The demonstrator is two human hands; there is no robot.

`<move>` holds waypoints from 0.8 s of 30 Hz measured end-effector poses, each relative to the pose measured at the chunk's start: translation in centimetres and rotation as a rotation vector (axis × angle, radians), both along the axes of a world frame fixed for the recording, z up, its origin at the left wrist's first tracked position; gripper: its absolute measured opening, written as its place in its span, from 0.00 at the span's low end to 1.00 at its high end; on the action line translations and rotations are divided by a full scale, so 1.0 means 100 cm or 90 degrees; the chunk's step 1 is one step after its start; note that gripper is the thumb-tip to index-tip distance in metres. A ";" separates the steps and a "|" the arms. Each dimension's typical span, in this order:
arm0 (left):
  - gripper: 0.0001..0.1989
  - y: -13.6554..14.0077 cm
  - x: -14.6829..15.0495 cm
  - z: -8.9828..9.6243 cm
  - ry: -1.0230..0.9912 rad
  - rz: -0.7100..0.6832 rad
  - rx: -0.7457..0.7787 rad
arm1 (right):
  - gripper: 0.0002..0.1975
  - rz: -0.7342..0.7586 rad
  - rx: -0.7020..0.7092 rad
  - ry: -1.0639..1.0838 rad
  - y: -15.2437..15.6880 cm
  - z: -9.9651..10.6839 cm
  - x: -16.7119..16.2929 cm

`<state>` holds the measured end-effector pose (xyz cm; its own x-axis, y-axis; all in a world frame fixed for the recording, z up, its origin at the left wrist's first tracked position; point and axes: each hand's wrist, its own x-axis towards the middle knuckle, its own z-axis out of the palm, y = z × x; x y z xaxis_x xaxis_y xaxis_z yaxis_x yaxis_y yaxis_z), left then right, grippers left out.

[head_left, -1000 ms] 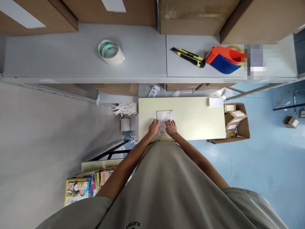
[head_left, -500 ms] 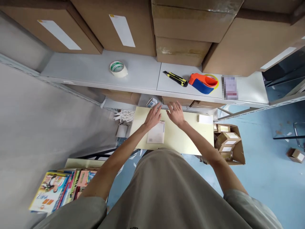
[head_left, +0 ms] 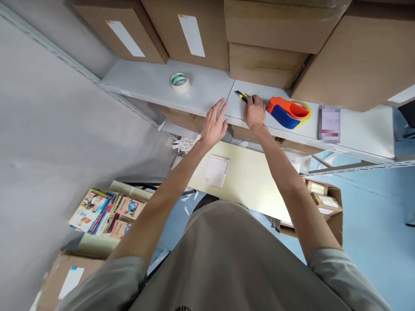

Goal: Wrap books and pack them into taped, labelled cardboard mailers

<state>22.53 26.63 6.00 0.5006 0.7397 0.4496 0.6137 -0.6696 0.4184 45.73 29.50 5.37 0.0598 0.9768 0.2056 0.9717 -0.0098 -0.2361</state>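
Observation:
My right hand [head_left: 255, 113] has its fingers curled over the handle of a black and yellow utility knife [head_left: 241, 96], which lies on the grey shelf [head_left: 207, 93]. Only the blade end of the knife shows past the fingers. Just right of it stands an orange and blue tape dispenser [head_left: 287, 113]. My left hand [head_left: 214, 124] hovers by the shelf's front edge, fingers stretched out and holding nothing. Below it, a flat whitish booklet or packet [head_left: 217, 171] rests on the pale yellow table [head_left: 246, 177].
A tape roll [head_left: 180, 82] and a small purple-white packet [head_left: 330, 124] are on the shelf, in front of large cardboard boxes [head_left: 194, 39]. Books [head_left: 90, 211] are stacked at the lower left. An open carton of small boxes [head_left: 326, 203] sits right of the table.
Both hands have risen from above the table to the shelf. My right hand has come onto the utility knife; my left is at the shelf edge. The camera view has shifted.

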 end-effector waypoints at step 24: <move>0.39 -0.142 -0.161 -0.271 0.360 0.048 -0.462 | 0.27 0.000 -0.057 0.298 -0.217 -0.156 -0.140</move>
